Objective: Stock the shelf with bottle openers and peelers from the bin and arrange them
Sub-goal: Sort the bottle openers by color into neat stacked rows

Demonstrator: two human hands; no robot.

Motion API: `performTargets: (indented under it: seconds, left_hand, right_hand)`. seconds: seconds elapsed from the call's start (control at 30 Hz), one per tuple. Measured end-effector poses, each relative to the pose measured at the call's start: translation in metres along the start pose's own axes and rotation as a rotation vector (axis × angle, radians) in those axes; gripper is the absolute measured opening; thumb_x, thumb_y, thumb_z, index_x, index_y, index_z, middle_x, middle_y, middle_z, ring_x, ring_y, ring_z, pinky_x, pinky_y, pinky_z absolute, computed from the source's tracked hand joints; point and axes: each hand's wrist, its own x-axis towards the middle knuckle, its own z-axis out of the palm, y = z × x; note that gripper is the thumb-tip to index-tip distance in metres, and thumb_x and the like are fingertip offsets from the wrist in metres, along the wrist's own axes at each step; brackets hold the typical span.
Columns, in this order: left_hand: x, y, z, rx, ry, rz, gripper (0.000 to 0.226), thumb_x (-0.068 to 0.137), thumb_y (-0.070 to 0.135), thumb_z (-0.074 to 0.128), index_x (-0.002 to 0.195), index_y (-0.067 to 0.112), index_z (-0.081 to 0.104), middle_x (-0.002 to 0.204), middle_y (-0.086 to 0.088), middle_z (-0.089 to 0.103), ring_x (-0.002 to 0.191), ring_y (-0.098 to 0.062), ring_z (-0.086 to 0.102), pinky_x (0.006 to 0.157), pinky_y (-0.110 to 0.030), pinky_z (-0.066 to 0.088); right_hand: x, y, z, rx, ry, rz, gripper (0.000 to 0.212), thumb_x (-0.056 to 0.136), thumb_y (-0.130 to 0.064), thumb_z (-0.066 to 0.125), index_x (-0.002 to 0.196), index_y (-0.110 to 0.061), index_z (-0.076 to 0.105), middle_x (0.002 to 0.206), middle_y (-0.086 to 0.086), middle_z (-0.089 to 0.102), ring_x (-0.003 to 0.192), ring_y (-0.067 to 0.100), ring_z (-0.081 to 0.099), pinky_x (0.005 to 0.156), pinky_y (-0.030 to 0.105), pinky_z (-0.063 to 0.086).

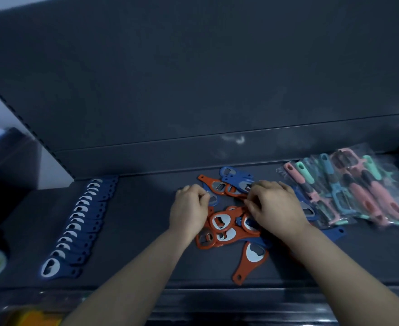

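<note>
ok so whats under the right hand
The right hand lies over the loose pile of orange and blue bottle openers; a blue opener pokes out beside it. Whatever sits directly beneath the palm is covered.

Blue and orange bottle openers (226, 234); pink and teal peelers (358, 196); grey shelf (135, 231)

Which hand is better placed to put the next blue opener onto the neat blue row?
The left hand. It lies nearer the blue row and seems to pinch a blue opener; the right hand is over the pile, by the peelers.
</note>
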Motion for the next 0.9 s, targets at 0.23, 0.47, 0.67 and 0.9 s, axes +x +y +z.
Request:
performTargets:
  seconds: [0.23,0.47,0.67,0.9]
  left_hand:
    - [0.029,-0.001,-0.011,0.222,-0.151,-0.211,0.035,0.082,0.047,0.069,0.109,0.025,0.062,0.115,0.001,0.058,0.115,-0.022,0.046,0.091,-0.039,0.048]
    - [0.026,-0.03,-0.027,0.218,-0.093,-0.198,0.042,0.088,0.042,0.064,0.118,0.013,0.059,0.119,-0.008,0.052,0.114,-0.027,0.047,0.091,-0.037,0.046]
    - [0.026,-0.028,-0.024,0.203,-0.082,-0.192,0.049,0.082,0.039,0.073,0.121,0.015,0.054,0.118,-0.006,0.052,0.112,-0.023,0.049,0.088,-0.033,0.046]
    - [0.03,-0.028,-0.025,0.191,-0.105,-0.18,0.046,0.083,0.03,0.073,0.123,0.019,0.053,0.124,-0.006,0.052,0.115,-0.025,0.049,0.091,-0.036,0.047]
  right_hand:
    - [0.013,-0.032,0.01,0.024,0.002,-0.148,0.029,0.093,-0.025,0.049,0.119,-0.03,0.061,0.121,-0.008,0.06,0.121,0.017,0.049,0.108,0.04,0.027]
    - [0.034,-0.025,0.008,-0.257,-0.041,0.186,0.024,0.093,-0.024,0.047,0.114,-0.024,0.058,0.109,0.0,0.061,0.11,0.026,0.048,0.085,0.04,0.036]
    - [0.046,-0.03,0.01,-0.229,-0.075,0.131,0.026,0.09,-0.017,0.055,0.113,-0.027,0.059,0.111,-0.002,0.057,0.11,0.023,0.047,0.086,0.04,0.036]
    - [0.037,-0.033,0.005,-0.026,-0.039,0.122,0.03,0.085,-0.009,0.051,0.108,-0.026,0.057,0.112,-0.002,0.06,0.108,0.023,0.046,0.08,0.035,0.036]
